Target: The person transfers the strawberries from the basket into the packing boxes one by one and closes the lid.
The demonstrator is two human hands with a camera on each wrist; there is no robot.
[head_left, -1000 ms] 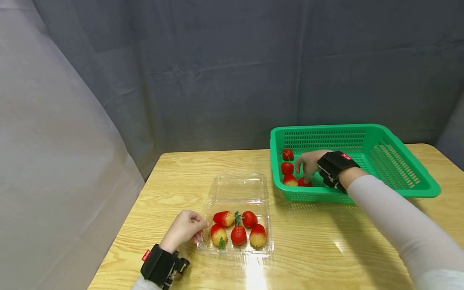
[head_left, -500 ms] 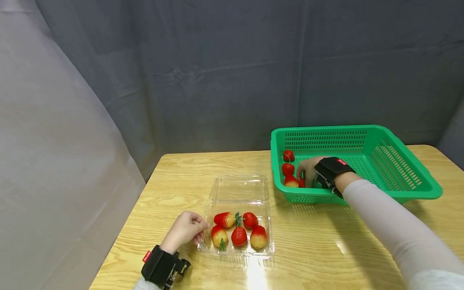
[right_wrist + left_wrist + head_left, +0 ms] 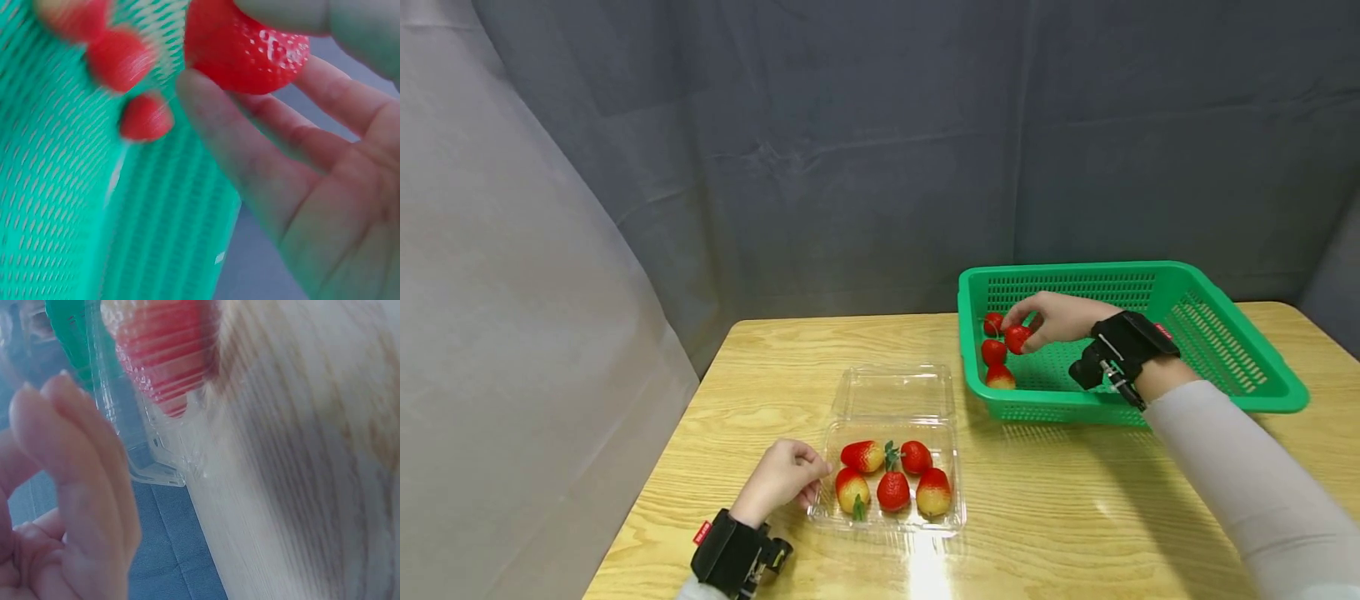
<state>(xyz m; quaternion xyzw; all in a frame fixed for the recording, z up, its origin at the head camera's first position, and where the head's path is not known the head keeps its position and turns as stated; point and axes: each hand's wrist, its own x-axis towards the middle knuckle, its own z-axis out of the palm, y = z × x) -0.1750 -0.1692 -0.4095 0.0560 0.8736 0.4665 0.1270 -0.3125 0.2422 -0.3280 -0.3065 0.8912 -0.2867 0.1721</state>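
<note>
Pinching a glossy round red strawberry [image 3: 1018,338] between thumb and fingertips, the right hand [image 3: 1063,317] holds it within the green slatted plastic basket [image 3: 1060,408], near its left wall. That fingertip grip is probably the weak point: a smooth, rounded fruit could roll free if squeezed unevenly, drop back and knock the three red strawberries [image 3: 994,352] lined up along that wall. The basket's raised rim is another likely snag, since a low pass towards the left could catch the fruit or the knuckles on it and drag the basket over the pale wooden tabletop [image 3: 1075,500]. The left hand [image 3: 782,475] lies with its fingertips at the left edge of the clear plastic hinged box [image 3: 887,523]; whether they pinch that edge or merely rest against it I cannot tell. If they are only resting, the thin, light box might slide or tip under a careless bump. Inside it, five red and yellow-ended strawberries [image 3: 893,492] sit loosely, so a jolt could set them rolling. Its transparent lid [image 3: 895,392] stands open behind, and a brushing sleeve might swing it down.
</note>
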